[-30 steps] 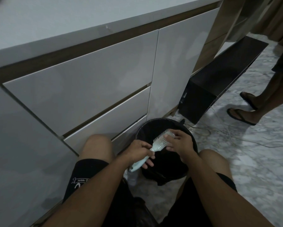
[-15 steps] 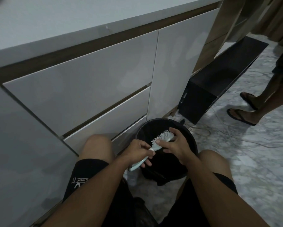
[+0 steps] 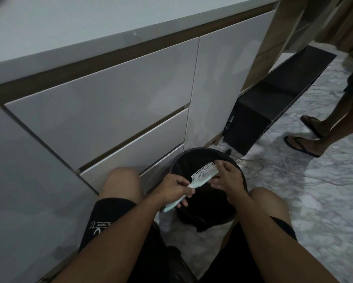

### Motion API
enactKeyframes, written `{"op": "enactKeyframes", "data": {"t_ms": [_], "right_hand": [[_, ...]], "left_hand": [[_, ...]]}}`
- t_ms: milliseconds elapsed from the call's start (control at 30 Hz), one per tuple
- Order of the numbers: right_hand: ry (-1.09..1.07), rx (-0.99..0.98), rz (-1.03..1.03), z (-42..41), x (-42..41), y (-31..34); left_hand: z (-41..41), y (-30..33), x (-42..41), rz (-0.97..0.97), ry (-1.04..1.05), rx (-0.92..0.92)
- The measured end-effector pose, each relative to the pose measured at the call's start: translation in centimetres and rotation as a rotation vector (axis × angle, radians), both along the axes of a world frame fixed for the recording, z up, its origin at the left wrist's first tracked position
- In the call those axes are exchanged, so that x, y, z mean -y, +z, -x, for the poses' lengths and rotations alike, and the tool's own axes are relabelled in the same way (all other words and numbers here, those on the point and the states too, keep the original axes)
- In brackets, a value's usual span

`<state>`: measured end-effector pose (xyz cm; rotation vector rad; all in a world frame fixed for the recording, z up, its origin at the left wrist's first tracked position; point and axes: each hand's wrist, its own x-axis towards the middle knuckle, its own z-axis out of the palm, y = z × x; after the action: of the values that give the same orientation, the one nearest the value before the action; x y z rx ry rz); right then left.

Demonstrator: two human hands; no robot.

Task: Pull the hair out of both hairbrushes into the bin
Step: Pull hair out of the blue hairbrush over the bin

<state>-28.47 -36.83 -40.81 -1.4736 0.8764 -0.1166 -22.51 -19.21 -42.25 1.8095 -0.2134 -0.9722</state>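
White cabinet fronts [image 3: 102, 111] rise behind a black bin [image 3: 194, 158] on a marble floor [image 3: 314, 201]; the bin's near rim is hidden by knees & hands. Right of the bin, a second person's sandalled feet [image 3: 306, 137] show, body cut off at frame edge. Over the bin's mouth a pale hairbrush [image 3: 200, 178] lies tilted, bristles up. Left hand [image 3: 171, 190] grips its handle w/ curled fingers; right hand [image 3: 226, 176] cups the head's far end, thumb on top. Hair in the bristles too dim to make out. Only one brush in view.
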Motion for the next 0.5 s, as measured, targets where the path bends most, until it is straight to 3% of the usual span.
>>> {"op": "enactKeyframes", "data": {"t_ms": [167, 300, 500], "right_hand": [[0.248, -0.045, 0.064, 0.4, -1.0, -0.2], [0.156, -0.01, 0.136, 0.3, -1.2, 0.1], [0.023, 0.018, 0.062, 0.3, -0.2, 0.2]], "left_hand": [[0.0, -0.1, 0.0, 0.0, 0.019, 0.006], [0.1, 0.1, -0.2, 0.004, 0.006, 0.009], [0.0, 0.0, -0.2, 0.02, 0.001, 0.03]]}}
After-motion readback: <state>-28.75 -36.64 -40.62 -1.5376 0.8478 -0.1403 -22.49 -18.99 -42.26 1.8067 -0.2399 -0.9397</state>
